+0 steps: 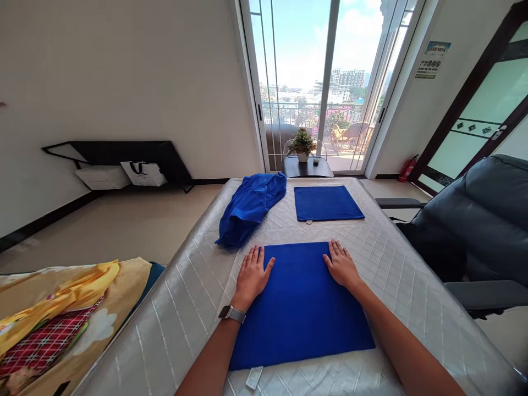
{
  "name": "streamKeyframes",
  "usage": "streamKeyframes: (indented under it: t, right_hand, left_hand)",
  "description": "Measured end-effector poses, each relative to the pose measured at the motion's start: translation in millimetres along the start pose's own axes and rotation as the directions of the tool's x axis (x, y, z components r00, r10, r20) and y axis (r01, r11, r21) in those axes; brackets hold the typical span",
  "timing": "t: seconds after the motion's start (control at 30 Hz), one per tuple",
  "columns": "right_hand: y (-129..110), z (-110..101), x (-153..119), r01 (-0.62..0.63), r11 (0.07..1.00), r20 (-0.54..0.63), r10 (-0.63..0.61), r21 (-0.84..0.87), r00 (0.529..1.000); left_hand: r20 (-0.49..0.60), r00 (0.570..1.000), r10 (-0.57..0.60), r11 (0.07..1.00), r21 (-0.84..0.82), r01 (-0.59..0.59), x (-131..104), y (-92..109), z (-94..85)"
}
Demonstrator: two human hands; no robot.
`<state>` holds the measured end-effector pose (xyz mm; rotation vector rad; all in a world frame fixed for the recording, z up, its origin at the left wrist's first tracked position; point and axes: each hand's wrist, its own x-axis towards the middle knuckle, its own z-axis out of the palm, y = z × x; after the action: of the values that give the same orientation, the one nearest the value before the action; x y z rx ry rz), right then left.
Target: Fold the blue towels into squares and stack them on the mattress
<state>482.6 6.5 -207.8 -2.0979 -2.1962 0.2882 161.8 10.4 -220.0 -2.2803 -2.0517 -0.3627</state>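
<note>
Bright room, pale walls, tan floor (173, 220). Sliding glass door (295, 60) at the far end; a potted plant (302, 144) on a dark stand (293, 166) before it. Black armchair (482, 225) on the right, patterned bedding (111, 324) low on the left. Work surface: a quilted, silvery mattress (198, 280).

The near blue cloth (303, 308) lies flat and four-cornered on the mattress, directly in front of the person. Near edge runs crosswise, slightly higher at right; sides run toward the glass door. White label (254, 378) sticks out toward the person, left of centre. Long axis uncertain from this angle. Beyond it, a flat blue cloth (329, 203), longer crosswise; to its left, a bunched blue cloth (252, 208).

Left hand (252, 275) at the far left corner, right hand (343, 268) at the far right. Fingers of both extended, pressed flat, gripping nothing.
</note>
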Motion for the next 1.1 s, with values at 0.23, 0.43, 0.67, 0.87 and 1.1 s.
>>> streamKeyframes:
  t: [0.23, 0.43, 0.67, 0.87, 1.1]
  right_hand:
    - [-0.6, 2.1, 2.2, -0.015, 0.999, 0.025, 0.015, -0.029, 1.0]
    - [-0.4, 4.5, 2.1, -0.013, 1.0, -0.009, 0.013, -0.02, 1.0]
    - [3.7, 8.1, 1.1, 0.012, 0.999, -0.038, -0.011, 0.036, 0.999]
    - [7.2, 8.3, -0.5, 0.046, 0.997, -0.066, -0.042, 0.063, 0.997]
    - [6.0, 2.5, -2.8, 0.049, 0.994, -0.105, -0.039, 0.096, 0.994]
  left_hand:
    - [0.007, 1.0, 0.004, 1.0, 0.0, -0.004, -1.1, 0.9, -2.4]
    - [0.019, 1.0, 0.0, 1.0, -0.016, 0.0, -1.4, 2.6, -5.1]
    - [-0.017, 1.0, 0.018, 0.999, -0.036, -0.019, -2.9, -3.5, 5.0]
    - [-0.028, 1.0, 0.015, 0.999, -0.038, -0.016, -4.6, -3.8, 5.9]
    - [-0.017, 0.999, 0.042, 0.998, -0.042, -0.043, -2.9, -4.8, 5.2]
